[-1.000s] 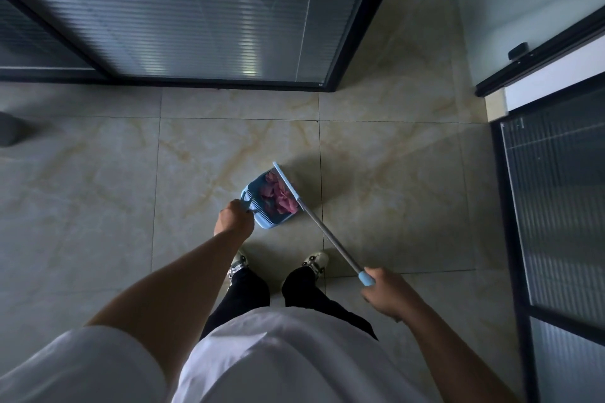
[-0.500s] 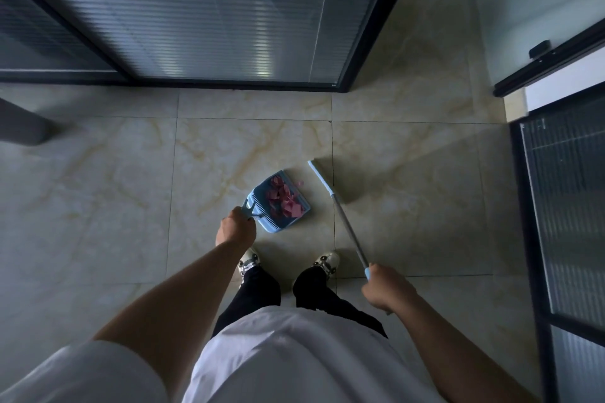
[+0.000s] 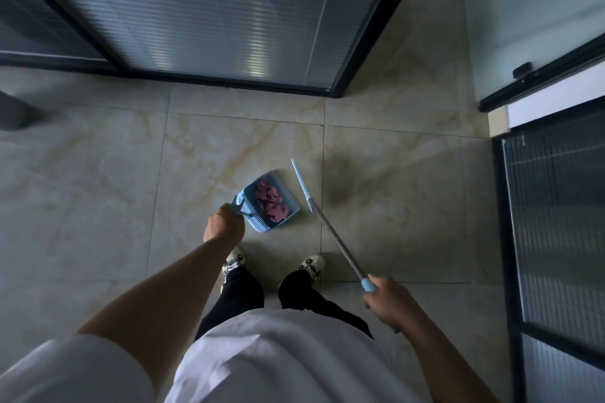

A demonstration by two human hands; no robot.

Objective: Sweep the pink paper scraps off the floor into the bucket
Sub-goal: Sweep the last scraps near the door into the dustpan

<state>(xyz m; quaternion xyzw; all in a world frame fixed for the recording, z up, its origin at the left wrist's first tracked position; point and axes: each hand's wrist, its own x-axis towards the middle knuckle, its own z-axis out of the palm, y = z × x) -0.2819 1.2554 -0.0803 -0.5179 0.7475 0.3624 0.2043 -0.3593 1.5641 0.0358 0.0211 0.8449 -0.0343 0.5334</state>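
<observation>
A light blue dustpan (image 3: 252, 198) sits in front of my feet with a heap of pink paper scraps (image 3: 272, 203) inside it. My left hand (image 3: 224, 225) grips the dustpan's handle at its near left end. My right hand (image 3: 389, 301) grips the blue end of a broom's metal pole (image 3: 334, 235). The thin blue broom head (image 3: 299, 180) stands just right of the dustpan, apart from it. No loose scraps show on the tiles around the pan. A grey object (image 3: 11, 113) at the left edge, cut off by the frame, may be the bucket; I cannot tell.
Beige marbled floor tiles (image 3: 98, 190) stretch to the left and right. A dark-framed ribbed glass partition (image 3: 209, 20) runs across the far side. Another ribbed glass door (image 3: 556, 232) stands close on the right. My two shoes (image 3: 271, 263) are just behind the dustpan.
The broom head has lifted out of the dustpan's mouth and swung to the right, leaving the scraps inside. The view has shifted slightly and the grey object at left has come further in.
</observation>
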